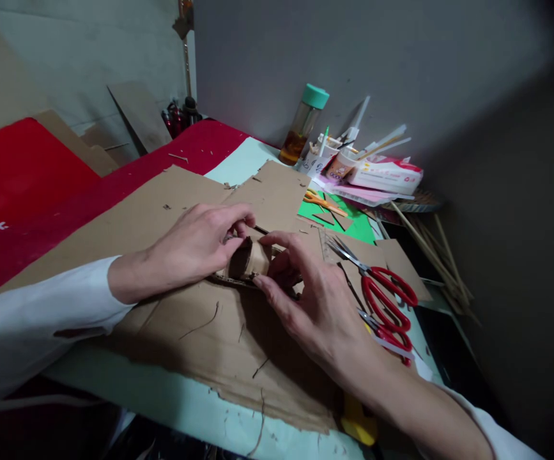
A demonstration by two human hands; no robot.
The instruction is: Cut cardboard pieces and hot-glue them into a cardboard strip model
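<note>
A small cardboard piece with a curved, upright band (259, 257) lies on a larger flat cardboard sheet (176, 319) in the middle of the view. My left hand (190, 239) is on its left side, thumb and fingers bent in a pinch at the band's upper edge. From the right, my right hand (308, 297) grips the same piece, its thumb at the near lower edge and its index finger at the top of the band. Some fingertips are hidden behind the piece. Thin torn strips of cardboard lie on the sheet in front of my hands.
Red-handled scissors (379, 291) lie right of my right hand, with a second red-handled pair (392, 338) nearer. Orange scissors (327, 203) rest on green paper (365, 231). A bottle (300, 128), paper cups (341, 167) and a tissue pack (386, 176) stand behind.
</note>
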